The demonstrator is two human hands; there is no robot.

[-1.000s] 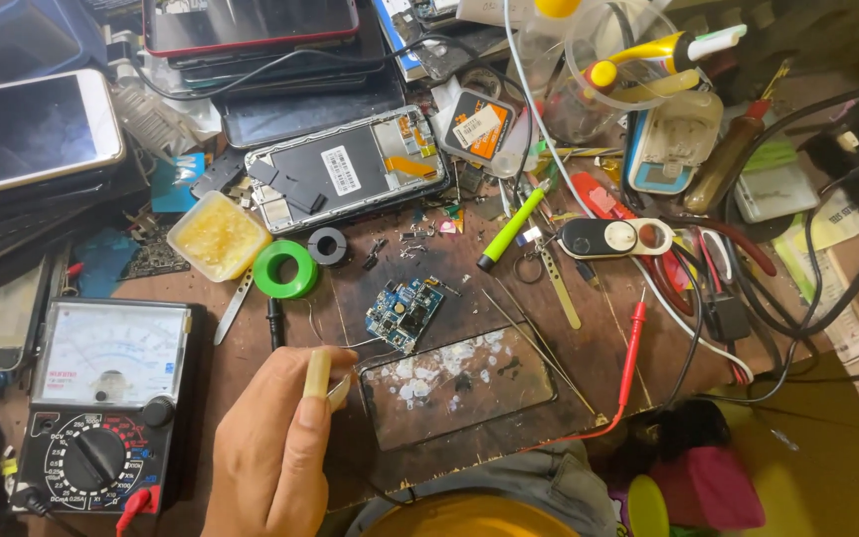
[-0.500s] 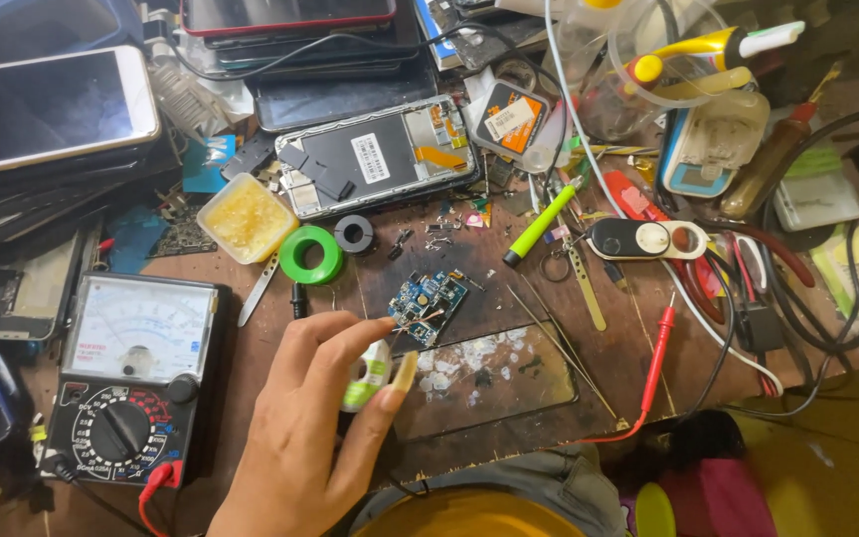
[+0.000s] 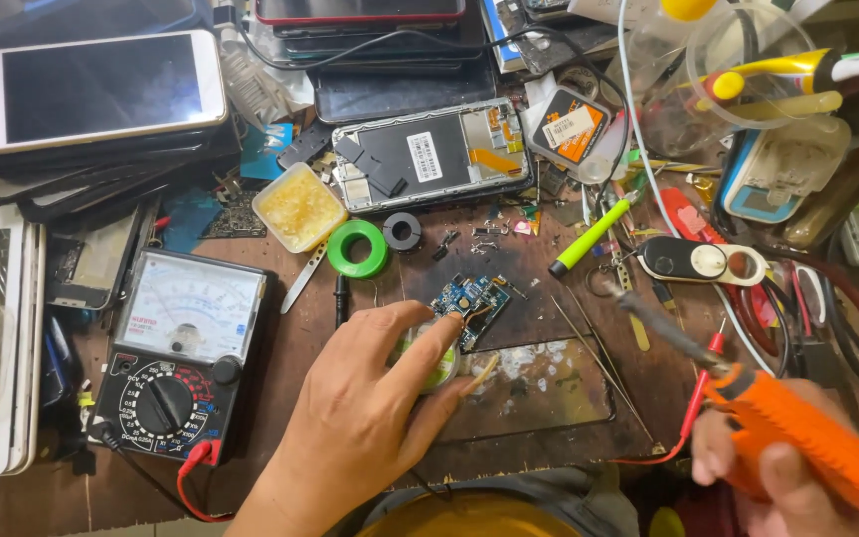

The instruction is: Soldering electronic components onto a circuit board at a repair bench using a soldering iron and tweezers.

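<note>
Left hand (image 3: pixel 370 418) pinched on small round spool of solder wire (image 3: pixel 429 355), just beside blue circuit board (image 3: pixel 471 301) at centre of cluttered brown tabletop (image 3: pixel 290 348). Right hand (image 3: pixel 758 477) clamped on orange-handled soldering iron (image 3: pixel 748 393), tip angled toward board, apart from it.

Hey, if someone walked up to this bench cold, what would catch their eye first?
Probably the orange-handled soldering iron at lower right, gripped by the right hand with its tip aimed toward the bench's middle. Next, the left hand at centre, pinching a small solder spool beside the blue circuit board. The analog multimeter at left and the bright green tape ring also stand out.
</note>
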